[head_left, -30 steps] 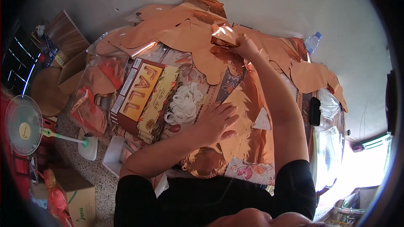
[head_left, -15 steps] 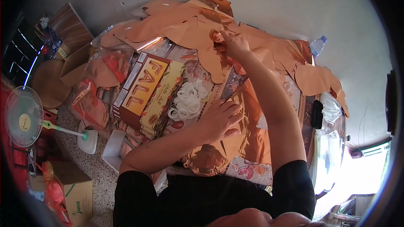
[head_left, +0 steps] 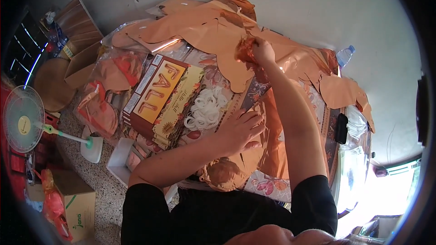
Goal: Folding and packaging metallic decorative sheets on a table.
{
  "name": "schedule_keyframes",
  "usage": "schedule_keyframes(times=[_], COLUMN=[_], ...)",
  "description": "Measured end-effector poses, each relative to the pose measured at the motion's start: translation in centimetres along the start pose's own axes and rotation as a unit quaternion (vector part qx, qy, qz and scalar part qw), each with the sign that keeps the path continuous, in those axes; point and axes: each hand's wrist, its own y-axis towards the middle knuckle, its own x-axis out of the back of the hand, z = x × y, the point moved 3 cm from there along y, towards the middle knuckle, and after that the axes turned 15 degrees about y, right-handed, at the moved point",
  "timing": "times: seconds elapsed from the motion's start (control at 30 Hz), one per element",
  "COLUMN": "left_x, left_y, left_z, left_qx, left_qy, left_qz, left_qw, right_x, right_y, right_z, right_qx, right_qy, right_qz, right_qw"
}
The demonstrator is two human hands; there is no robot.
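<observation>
Up among the spread copper foil, my right hand (head_left: 264,51) is closed on a crumpled, shiny copper foil balloon (head_left: 245,51). My left hand (head_left: 240,131) lies palm down with fingers stretched apart, over another flat copper foil balloon (head_left: 231,168) near my body. A large flat sheet of matte copper foil balloons (head_left: 200,29) covers the far side of the table and overlaps itself. Beside my left hand sits a heap of white ribbon coils (head_left: 206,109). Left of the coils are a stack of printed cards (head_left: 175,113) and a brown-and-yellow balloon package (head_left: 156,90).
Clear bags of copper balloons (head_left: 106,90) lie at the table's left. A white bin (head_left: 120,156), a fan (head_left: 23,120) and a cardboard box (head_left: 79,204) stand beyond it. A black case (head_left: 341,128), clear plastic sleeves (head_left: 352,168) and a bottle (head_left: 345,56) are at the right.
My right hand has lifted a little and pulled up a crumpled bunch of copper foil. The left hand stays in nearly the same place. The whole view has shifted slightly.
</observation>
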Motion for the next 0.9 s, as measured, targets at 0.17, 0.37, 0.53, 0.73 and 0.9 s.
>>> schedule_keyframes(times=[0.17, 0.37, 0.53, 0.73, 0.9], left_x=[0.1, 0.5, 0.2, 0.2, 0.8], left_y=[-0.1, -0.2, 0.1, -0.1, 0.0], left_z=[-0.2, -0.2, -0.4, 0.2, 0.1], left_qx=[0.003, 0.0, -0.023, -0.012, -0.023], left_qy=[-0.001, -0.024, -0.018, 0.011, 0.004], left_qz=[-0.006, -0.01, -0.019, -0.005, -0.006], left_qw=[1.0, 1.0, 0.999, 1.0, 1.0], right_x=[0.0, 5.2, 11.9, 22.5, 28.2], right_y=[0.0, 2.6, 5.1, 6.5, 7.6], right_z=[0.1, 1.1, -0.1, 4.3, 3.5], right_qx=[0.009, -0.009, 0.048, 0.028, 0.098], right_qy=[-0.049, 0.159, 0.077, 0.371, -0.049], right_qz=[0.023, -0.051, -0.013, -0.082, 0.134], right_qw=[0.998, 0.986, 0.996, 0.925, 0.985])
